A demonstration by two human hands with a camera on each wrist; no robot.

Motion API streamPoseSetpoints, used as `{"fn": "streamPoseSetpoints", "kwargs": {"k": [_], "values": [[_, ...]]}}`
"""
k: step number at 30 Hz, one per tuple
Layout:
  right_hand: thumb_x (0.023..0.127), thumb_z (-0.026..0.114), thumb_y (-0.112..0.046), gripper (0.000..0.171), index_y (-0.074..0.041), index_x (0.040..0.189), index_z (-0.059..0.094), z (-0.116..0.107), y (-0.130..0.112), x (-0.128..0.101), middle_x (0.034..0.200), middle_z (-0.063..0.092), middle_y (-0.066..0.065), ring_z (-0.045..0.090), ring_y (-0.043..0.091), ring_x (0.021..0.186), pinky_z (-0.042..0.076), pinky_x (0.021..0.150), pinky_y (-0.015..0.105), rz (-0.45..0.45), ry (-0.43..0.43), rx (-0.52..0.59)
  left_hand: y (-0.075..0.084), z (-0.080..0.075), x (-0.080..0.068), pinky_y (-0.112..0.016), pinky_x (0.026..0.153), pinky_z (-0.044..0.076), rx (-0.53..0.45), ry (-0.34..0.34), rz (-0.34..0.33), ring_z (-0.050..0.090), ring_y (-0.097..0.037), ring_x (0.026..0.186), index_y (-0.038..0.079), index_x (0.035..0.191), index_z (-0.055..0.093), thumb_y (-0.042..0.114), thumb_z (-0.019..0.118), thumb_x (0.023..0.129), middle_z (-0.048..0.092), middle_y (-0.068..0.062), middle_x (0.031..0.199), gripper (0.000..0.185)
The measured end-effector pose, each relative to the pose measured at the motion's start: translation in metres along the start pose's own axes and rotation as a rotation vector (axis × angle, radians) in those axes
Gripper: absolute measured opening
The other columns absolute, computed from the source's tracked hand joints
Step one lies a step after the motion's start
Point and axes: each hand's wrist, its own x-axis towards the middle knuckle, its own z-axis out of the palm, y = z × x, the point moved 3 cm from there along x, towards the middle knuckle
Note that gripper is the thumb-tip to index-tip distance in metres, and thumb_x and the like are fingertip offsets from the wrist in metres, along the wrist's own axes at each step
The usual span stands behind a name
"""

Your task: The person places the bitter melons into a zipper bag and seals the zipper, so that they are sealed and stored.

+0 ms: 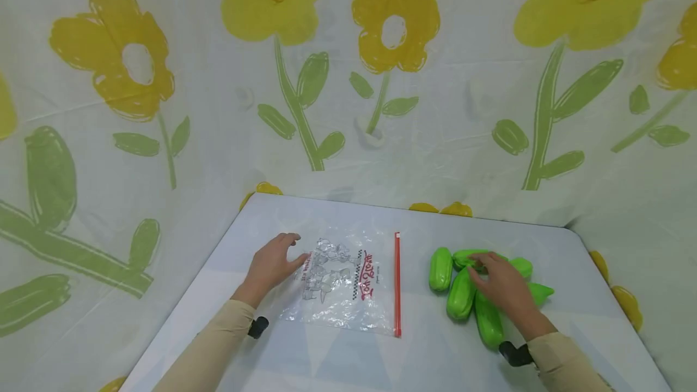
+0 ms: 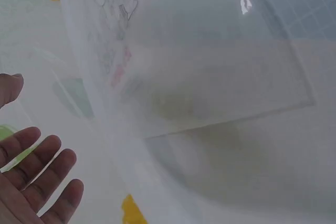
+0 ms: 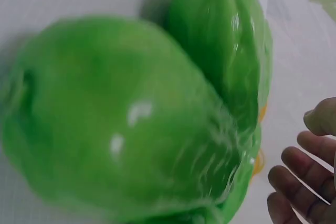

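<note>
A clear plastic zip bag point(image 1: 376, 313) with printed drawings and red lettering lies flat on the table. Its red zip strip point(image 1: 397, 289) runs down the right side. My left hand point(image 1: 272, 265) is at the bag's left edge, fingers spread and holding nothing. To the right of the bag is a cluster of several glossy green vegetable-shaped pieces point(image 1: 460, 295), plump and oblong. Over this cluster hovers my right hand point(image 1: 503, 286), its fingers loosely bent with nothing gripped. In the right wrist view, one green piece point(image 3: 105, 119) looms large, its surface ridged and shiny.
The pale table point(image 1: 261, 349) has rounded far corners. Behind and beside it hangs a white cloth point(image 1: 218, 150) printed with yellow flowers and green leaves. A black wrist device point(image 1: 258, 326) sits on the left sleeve, another point(image 1: 516, 354) on the right.
</note>
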Motion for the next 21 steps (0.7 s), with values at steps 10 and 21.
{"fn": "streamPoseSetpoints", "kwargs": {"k": [10,21], "values": [[0.086,0.064,-0.02,0.03,-0.008,0.114,0.064,0.012,-0.03,0.0,0.089,0.062,-0.002,0.056,0.014,0.077,0.046,0.06,0.03,-0.033,-0.068,0.115,0.005,0.007,-0.003,-0.04,0.08,0.052,-0.066,-0.014,0.004,0.059,-0.022,0.099,0.011,0.12,0.056,0.043,0.068,0.08,0.059,-0.004,0.113,0.052],[0.083,0.068,-0.021,0.027,-0.014,0.109,0.066,0.035,-0.05,0.002,0.081,0.058,-0.011,0.05,0.005,0.069,0.046,0.059,0.023,-0.073,-0.065,0.165,0.012,0.015,-0.006,-0.038,0.079,0.051,-0.056,-0.036,0.053,0.059,-0.021,0.095,0.01,0.122,0.055,0.045,0.066,0.08,0.06,-0.003,0.108,0.055]]}}
